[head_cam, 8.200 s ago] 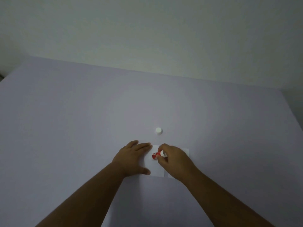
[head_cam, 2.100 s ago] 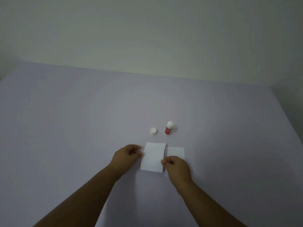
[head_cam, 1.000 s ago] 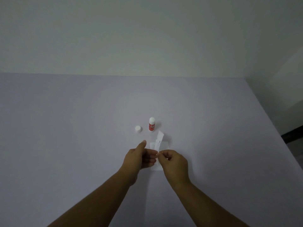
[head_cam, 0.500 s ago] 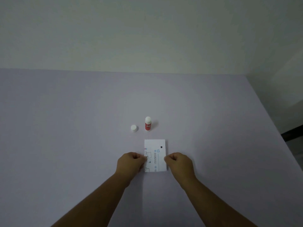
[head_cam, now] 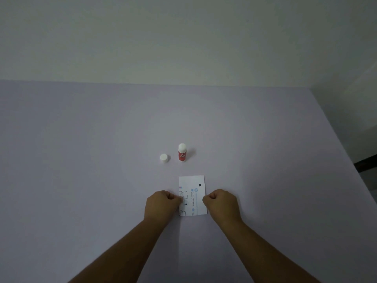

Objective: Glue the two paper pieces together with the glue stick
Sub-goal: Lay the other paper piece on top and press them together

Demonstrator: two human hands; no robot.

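Observation:
A white paper piece [head_cam: 195, 181] with small printed marks lies face up on the lilac table [head_cam: 81, 160]. No second paper piece shows; whether it lies beneath I cannot tell. My left hand [head_cam: 162, 207] is curled, its fingertips on the paper's left edge. My right hand [head_cam: 222, 205] is curled the same way at the right edge. The red glue stick [head_cam: 182, 153] stands upright and uncapped beyond the paper. Its white cap [head_cam: 164, 158] sits just left of it.
A pale wall [head_cam: 183, 48] rises behind the table's far edge. The table's right edge [head_cam: 334, 135] runs diagonally, with dark floor beyond it at the far right.
The plain paper was lifted, turned over between both hands and laid down printed side up where the other piece lay. In the last half second the hands have barely moved.

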